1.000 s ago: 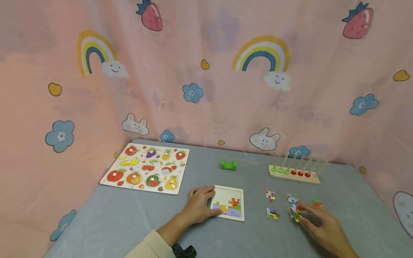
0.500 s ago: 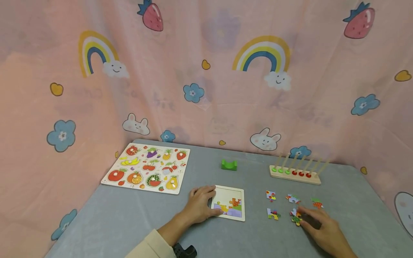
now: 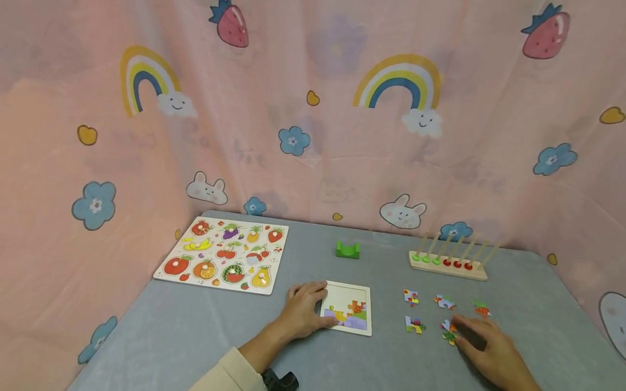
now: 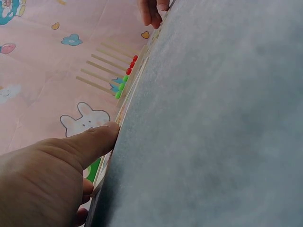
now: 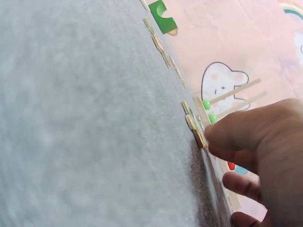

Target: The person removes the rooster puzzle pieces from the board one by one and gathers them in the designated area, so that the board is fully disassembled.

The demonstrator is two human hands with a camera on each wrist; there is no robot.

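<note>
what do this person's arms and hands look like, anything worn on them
The left grip is an ungloved hand, its forearm covered by a long cream sleeve that leaves the wrist bare. A black device with a rounded end shows beside that forearm. The right grip is an ungloved hand too; no sleeve shows on that side.

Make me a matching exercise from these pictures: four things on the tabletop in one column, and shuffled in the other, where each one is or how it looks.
Things:
1. Flat white rectangular fruit-picture board
2. Small green notched block
3. Long pale wooden base with upright pegs
4. Square pale wooden puzzle frame

Places and states:
A. Carries green beads and red beads
B. Left side in the grip of the left hand
C. Farthest left of the four in the head view
D. Straight beyond the puzzle frame in the head view

Pairs: 1-C, 2-D, 3-A, 4-B
</note>
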